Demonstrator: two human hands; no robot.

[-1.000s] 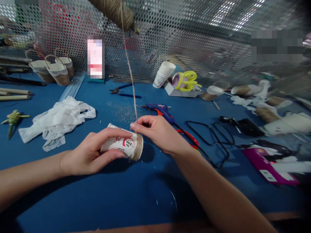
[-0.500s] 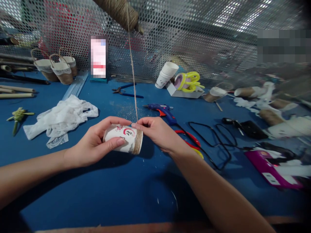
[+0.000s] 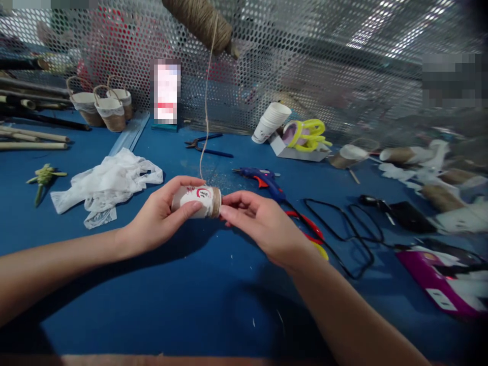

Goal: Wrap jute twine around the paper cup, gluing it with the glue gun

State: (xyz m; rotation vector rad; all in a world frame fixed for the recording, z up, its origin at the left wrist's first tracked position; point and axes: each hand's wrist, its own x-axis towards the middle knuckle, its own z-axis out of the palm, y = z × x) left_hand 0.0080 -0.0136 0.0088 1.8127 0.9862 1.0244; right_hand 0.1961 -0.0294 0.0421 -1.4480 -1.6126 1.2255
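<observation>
My left hand [image 3: 158,218] grips a white paper cup [image 3: 195,200] with red print, held on its side above the blue table [image 3: 160,300]. A band of brown twine is wound around the cup's right end. The twine [image 3: 206,112] runs up from the cup to a spool [image 3: 202,23] hanging at the top of the mesh wall. My right hand [image 3: 263,223] sits just right of the cup, fingertips touching the wrapped end, fingers bent and holding nothing I can make out.
A blue glue gun [image 3: 265,179] and red-handled scissors [image 3: 308,231] lie right of my hands, with black cables [image 3: 343,229] beyond. White lace cloth [image 3: 110,185] lies to the left. Stacked cups [image 3: 271,122], pliers [image 3: 208,145], finished basket cups [image 3: 102,107] and sticks [image 3: 30,140] line the back.
My right hand let go of the twine above the cup and dropped to the cup's wrapped end. The cup turned and moved slightly away from me.
</observation>
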